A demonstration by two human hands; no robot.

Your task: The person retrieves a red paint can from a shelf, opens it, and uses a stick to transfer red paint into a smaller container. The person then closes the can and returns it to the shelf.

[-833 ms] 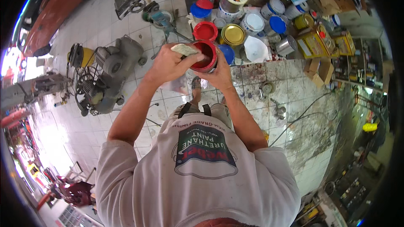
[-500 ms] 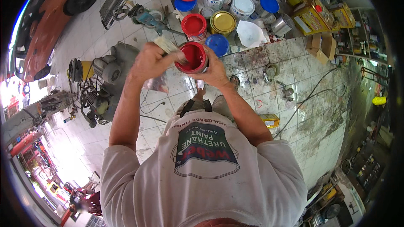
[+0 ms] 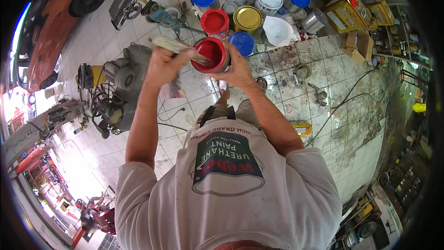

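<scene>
Brush [image 3: 170, 44] in red can [image 3: 214, 54] — work under way

Left hand [image 3: 163, 67] gripped one brush, bristles [image 3: 200, 59] inside; right hand [image 3: 238, 70] held the one red can by its side, above the floor [image 3: 280, 90]. Done: can open, brush in. Undone — red coated its inside, remainder could not be told. Beyond: one red-topped can [image 3: 214, 22], one gold-topped can [image 3: 247, 17], three blue-topped cans [image 3: 242, 43].

The view came from the person's own head, through the left of two side-by-side fisheye cameras, and faced steeply down. The shirt [image 3: 226, 194] lay closest, filling the lower middle; the left hand [image 3: 163, 67] and right hand [image 3: 239, 70] sat at middle range above centre; the paint cans [image 3: 247, 18] stood farther off at the top. At the dark round rim the orange car [image 3: 52, 41] was cut off
</scene>
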